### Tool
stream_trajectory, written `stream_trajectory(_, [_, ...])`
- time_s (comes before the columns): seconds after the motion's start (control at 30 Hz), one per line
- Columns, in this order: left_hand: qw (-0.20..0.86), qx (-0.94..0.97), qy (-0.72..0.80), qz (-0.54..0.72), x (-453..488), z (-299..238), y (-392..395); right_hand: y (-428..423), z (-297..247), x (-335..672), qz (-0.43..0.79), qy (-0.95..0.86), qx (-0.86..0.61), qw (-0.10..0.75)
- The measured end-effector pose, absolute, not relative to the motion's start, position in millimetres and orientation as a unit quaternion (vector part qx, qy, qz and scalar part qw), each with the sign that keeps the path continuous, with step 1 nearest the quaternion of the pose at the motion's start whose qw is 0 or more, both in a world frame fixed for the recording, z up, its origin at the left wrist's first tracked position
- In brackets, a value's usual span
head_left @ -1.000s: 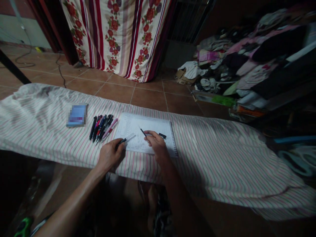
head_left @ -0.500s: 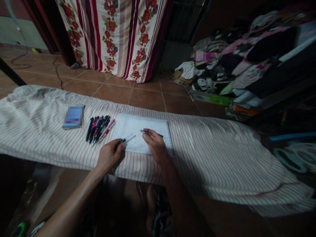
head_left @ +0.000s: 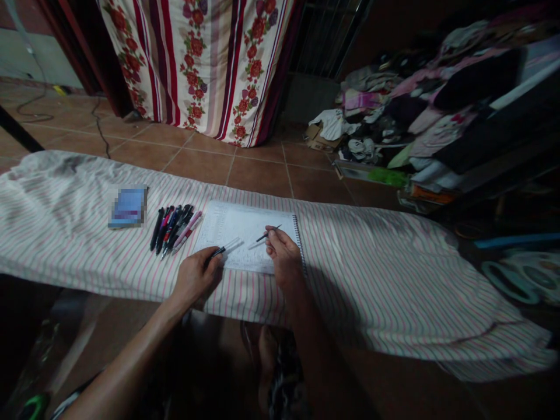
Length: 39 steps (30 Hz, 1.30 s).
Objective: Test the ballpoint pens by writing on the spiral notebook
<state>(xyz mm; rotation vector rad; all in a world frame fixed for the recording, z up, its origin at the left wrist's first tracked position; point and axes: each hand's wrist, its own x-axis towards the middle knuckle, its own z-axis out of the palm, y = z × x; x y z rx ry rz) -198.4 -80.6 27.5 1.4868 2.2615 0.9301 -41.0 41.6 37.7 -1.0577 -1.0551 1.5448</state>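
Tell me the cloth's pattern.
Stripes, pink and greyish on off-white; the cloth shows best in the head view.

Open cloth (head_left: 385,268) right of notebook (head_left: 238,219), pens (head_left: 172,228) barring its left side, gap between pens and blue item (head_left: 128,206)

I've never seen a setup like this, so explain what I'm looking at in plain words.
There is no machine: the left hand and right hand are a person's own. One camera, worn on the head, looks forward and down. A white cloth with pink and grey stripes is spread in front. On it lie a white spiral notebook, a bunch of black and pink pens and a blurred-out, bluish rectangular thing. The left hand holds a black and clear pen-like tube; the right pinches a thin dark rod over the notebook.
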Motion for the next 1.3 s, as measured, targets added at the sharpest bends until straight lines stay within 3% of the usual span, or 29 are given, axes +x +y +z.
stream_trajectory(0.83, [0.158, 0.551, 0.748, 0.333, -190.8, 24.3, -82.2, 44.5, 34.3, -40.5, 0.636, -0.376, -0.413, 0.532])
stream_trajectory(1.3, [0.156, 0.561, 0.738, 0.341, -189.6, 22.4, -81.8, 40.2, 36.3, -42.5, 0.663, -0.363, -0.413, 0.507])
